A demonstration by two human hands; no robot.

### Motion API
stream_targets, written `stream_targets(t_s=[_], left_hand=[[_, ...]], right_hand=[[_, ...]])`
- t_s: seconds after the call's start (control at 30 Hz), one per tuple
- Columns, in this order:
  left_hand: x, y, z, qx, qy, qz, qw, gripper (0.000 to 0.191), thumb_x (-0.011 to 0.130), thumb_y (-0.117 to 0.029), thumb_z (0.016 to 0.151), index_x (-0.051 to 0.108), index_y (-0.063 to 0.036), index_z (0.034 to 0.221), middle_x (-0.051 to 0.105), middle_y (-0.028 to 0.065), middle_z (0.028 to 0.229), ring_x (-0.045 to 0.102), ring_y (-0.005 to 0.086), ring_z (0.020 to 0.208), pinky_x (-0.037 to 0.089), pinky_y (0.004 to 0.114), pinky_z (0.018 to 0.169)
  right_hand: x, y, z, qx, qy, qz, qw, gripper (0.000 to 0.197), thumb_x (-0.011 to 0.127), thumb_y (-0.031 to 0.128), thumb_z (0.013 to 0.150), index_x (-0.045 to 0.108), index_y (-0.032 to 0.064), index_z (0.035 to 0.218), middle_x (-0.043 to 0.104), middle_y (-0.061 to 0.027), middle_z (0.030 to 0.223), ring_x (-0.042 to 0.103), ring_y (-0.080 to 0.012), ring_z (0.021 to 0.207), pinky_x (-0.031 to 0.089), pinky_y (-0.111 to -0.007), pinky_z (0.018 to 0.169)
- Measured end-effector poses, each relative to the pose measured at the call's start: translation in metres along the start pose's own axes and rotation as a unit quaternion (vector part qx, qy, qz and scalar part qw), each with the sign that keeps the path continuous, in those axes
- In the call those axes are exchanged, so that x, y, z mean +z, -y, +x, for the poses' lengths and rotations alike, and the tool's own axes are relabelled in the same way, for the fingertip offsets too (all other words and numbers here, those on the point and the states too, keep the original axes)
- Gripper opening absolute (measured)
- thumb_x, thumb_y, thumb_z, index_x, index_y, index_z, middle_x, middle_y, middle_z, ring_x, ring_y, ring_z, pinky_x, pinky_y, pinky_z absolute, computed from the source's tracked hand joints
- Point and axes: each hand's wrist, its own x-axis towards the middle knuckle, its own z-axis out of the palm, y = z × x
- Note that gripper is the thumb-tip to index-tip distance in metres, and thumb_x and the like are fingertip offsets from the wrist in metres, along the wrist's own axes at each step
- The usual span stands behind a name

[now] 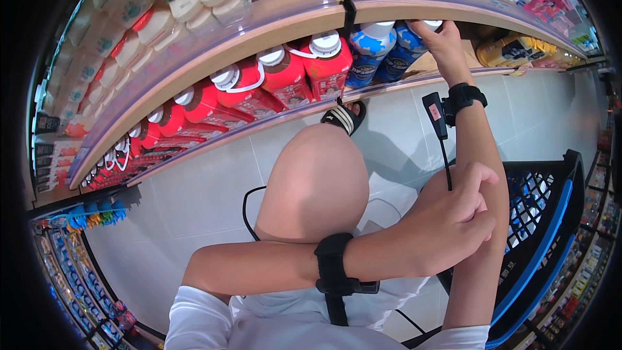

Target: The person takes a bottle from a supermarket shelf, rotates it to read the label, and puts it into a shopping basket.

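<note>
My right hand (443,46) reaches under the wooden shelf board, with thumb and fingers around the white cap of a blue patterned bottle (399,54). Its fingertips are partly hidden by the board. A similar blue bottle (371,51) stands just to the left. My left hand (466,216) crosses over my right forearm, its fingers loosely bent and apart, with nothing visible in it. Red bottles with white caps (326,63) fill the lower shelf further left, some with white carrying handles.
A black shopping basket (544,175) with blue handles is on the floor at my right. White bottles (138,24) fill the upper shelf; yellow-labelled bottles (515,51) lie low at the right. My knee (316,180) and sandalled foot (346,116) are close to the shelf.
</note>
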Motion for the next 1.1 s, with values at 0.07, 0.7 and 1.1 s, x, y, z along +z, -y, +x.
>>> stream_targets(t_s=[0.07, 0.7, 1.1], left_hand=[[0.005, 0.001, 0.007, 0.027, 0.039, -0.034, 0.998, 0.040, 0.042, -0.014, 0.100, 0.025, -0.0030, 0.134, 0.057, 0.0105, 0.096, 0.055, 0.0135, 0.084, 0.047, 0.028, 0.076], [0.022, 0.003, 0.032, 0.038, -0.073, 0.000, 0.997, 0.063, 0.045, -0.013, 0.094, 0.011, -0.0074, 0.146, 0.056, 0.0076, 0.080, 0.053, 0.0134, 0.070, 0.045, 0.029, 0.066], [0.035, -0.024, 0.047, 0.008, -0.050, 0.072, 0.996, 0.058, 0.041, -0.005, 0.093, 0.032, -0.0117, 0.150, 0.060, 0.0062, 0.085, 0.057, 0.0100, 0.074, 0.046, 0.023, 0.072]], right_hand=[[-0.009, 0.000, 0.005, -0.016, 0.000, -0.016, 1.000, 0.061, 0.080, 0.031, 0.082, 0.053, -0.0020, 0.127, 0.060, -0.0114, 0.120, 0.058, -0.0197, 0.110, 0.046, -0.030, 0.095], [-0.022, -0.029, 0.009, 0.014, 0.023, -0.153, 0.988, 0.087, 0.087, 0.040, 0.072, 0.042, 0.0011, 0.136, 0.060, -0.0189, 0.125, 0.059, -0.0289, 0.118, 0.047, -0.038, 0.100], [-0.049, -0.026, 0.013, 0.019, -0.010, -0.061, 0.998, 0.088, 0.083, 0.038, 0.072, 0.042, -0.0134, 0.131, 0.059, -0.0286, 0.123, 0.062, -0.0324, 0.111, 0.048, -0.035, 0.095]])
